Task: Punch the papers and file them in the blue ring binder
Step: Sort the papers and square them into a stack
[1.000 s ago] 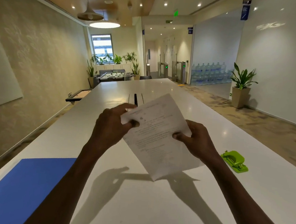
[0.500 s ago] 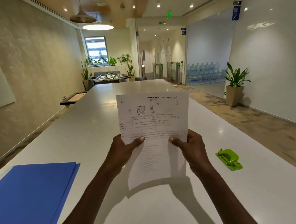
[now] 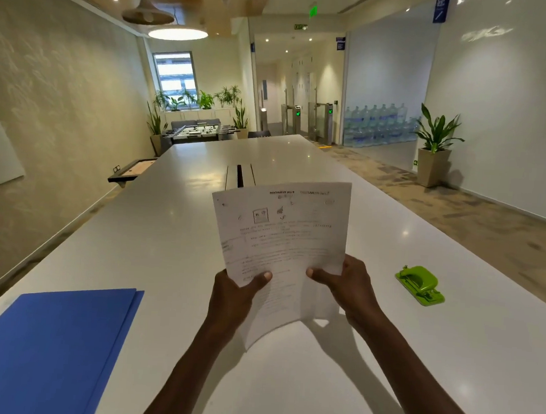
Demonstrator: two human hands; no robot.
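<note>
I hold a thin stack of printed white papers (image 3: 284, 236) upright above the white table (image 3: 173, 232), the printed side facing me. My left hand (image 3: 236, 293) grips the lower left edge with the thumb on the front. My right hand (image 3: 346, 288) pinches the lower right edge the same way. The blue ring binder (image 3: 45, 349) lies shut and flat at the table's near left corner. A lime-green hole punch (image 3: 419, 285) sits on the table to the right of my right hand, apart from it.
A dark cable slot (image 3: 239, 175) runs along the table's middle beyond the papers. The table's right edge borders a carpeted walkway with a potted plant (image 3: 436, 144). A foosball table (image 3: 199, 130) stands past the far end.
The papers went from tilted and turned sideways to upright and squared in front of me. Both hands shifted down to the lower edges. My view has dropped slightly.
</note>
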